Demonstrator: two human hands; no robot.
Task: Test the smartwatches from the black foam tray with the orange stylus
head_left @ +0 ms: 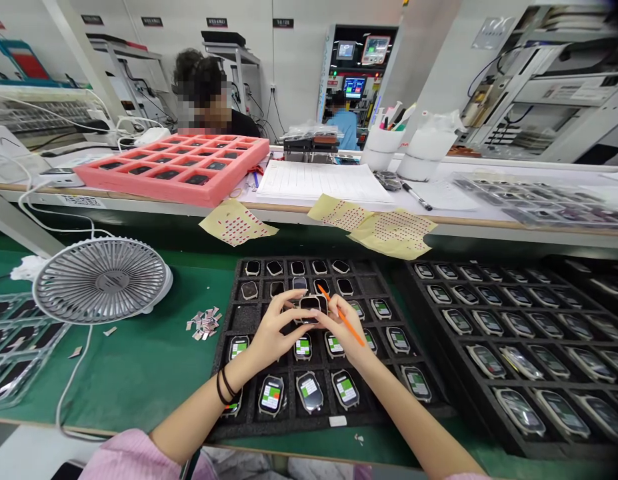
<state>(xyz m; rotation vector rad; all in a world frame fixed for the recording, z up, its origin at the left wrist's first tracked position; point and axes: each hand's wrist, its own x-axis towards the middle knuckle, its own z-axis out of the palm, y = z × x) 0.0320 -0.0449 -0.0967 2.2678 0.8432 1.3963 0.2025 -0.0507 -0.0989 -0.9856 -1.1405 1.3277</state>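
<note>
Over the middle of a black foam tray (249, 320), both hands hold one smartwatch body (313, 304) with a dark screen and no strap. My left hand (276, 327) pinches it from the left side, fingers closed around its edge. My right hand (346, 330) grips its right side with the fingertips and also holds a thin orange stick (351, 323) slanting up to the left. Several watches sit in the tray's pockets. The back ones have dark screens, while the front ones, such as a lit watch (271, 395), show green and white blocks.
More watches fill a second black tray (433, 347) at right. A grey fan (103, 280) and small scraps (205, 323) lie at left. On the shelf stand a pink foam tray (213, 190), paper sheets (323, 180) and a pen cup (381, 147). A person (209, 93) sits opposite.
</note>
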